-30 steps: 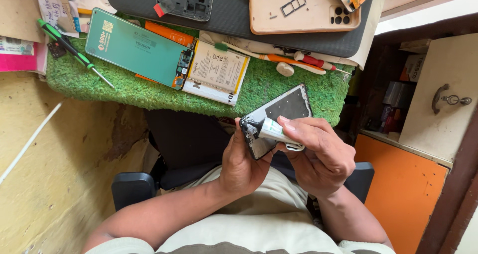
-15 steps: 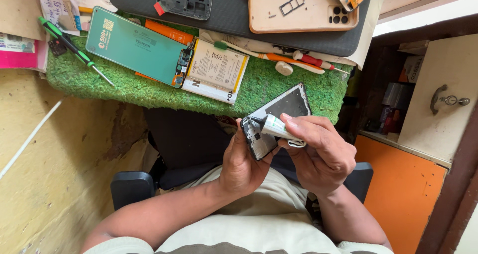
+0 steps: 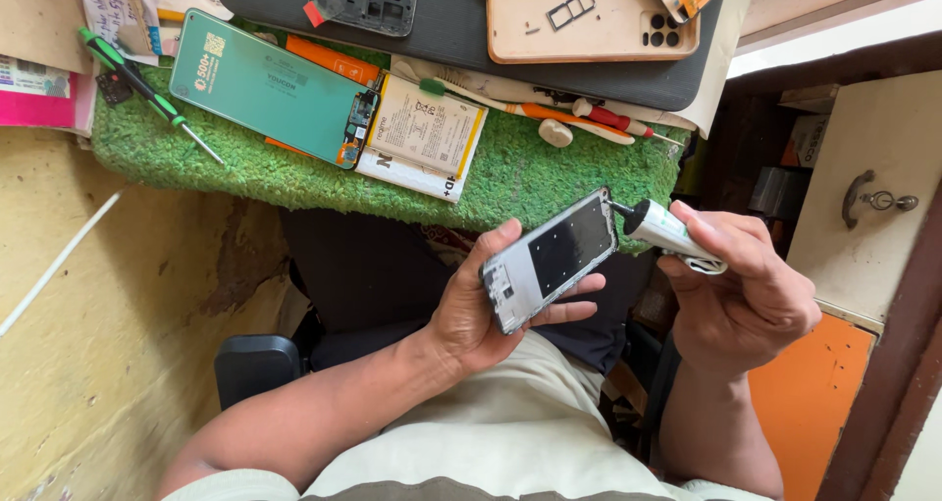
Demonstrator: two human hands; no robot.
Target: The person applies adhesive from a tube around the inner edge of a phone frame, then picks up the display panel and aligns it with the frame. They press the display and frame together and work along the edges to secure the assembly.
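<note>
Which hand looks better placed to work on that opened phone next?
Probably the right hand: it grips the white tube-shaped tool, whose dark tip sits at the top corner of the phone frame. The left hand is occupied cradling the frame.

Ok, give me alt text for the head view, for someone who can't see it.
A person's left hand holds an opened phone frame while the right hand puts a white tube's black tip to its top edge. Beyond, a green mat carries a teal phone back, a battery and a green screwdriver.
</note>
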